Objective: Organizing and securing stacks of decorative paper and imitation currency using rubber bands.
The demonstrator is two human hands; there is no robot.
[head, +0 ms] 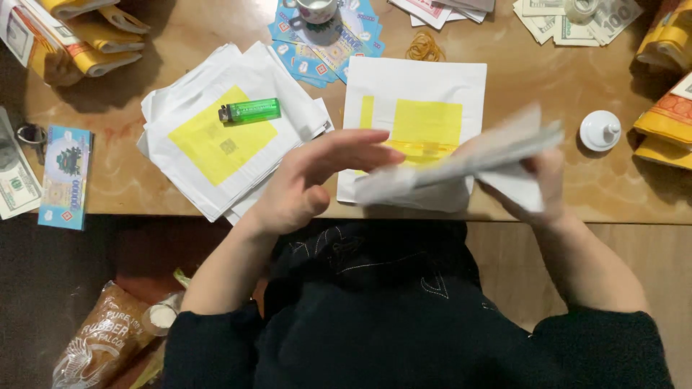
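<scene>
Above the table edge [144, 205], seen from the head camera, the right hand [537, 189] pinches one end of a blurred paper bundle [461, 164]. Its long axis runs left and slightly downward toward the left hand [317, 176], whose flat, unclenched fingers [360, 148] hover just beside the bundle's free end, grasping nothing.

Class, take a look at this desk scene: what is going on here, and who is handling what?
A person seated at a wooden table holds a blurred bundle of papers in the right hand. The open left hand rests flat against the bundle's near end. Beneath lies a white sheet with a yellow panel. To the left, a green lighter sits on a stack of similar sheets. Banknote-like papers, rubber bands and a white knobbed lid lie around.
</scene>
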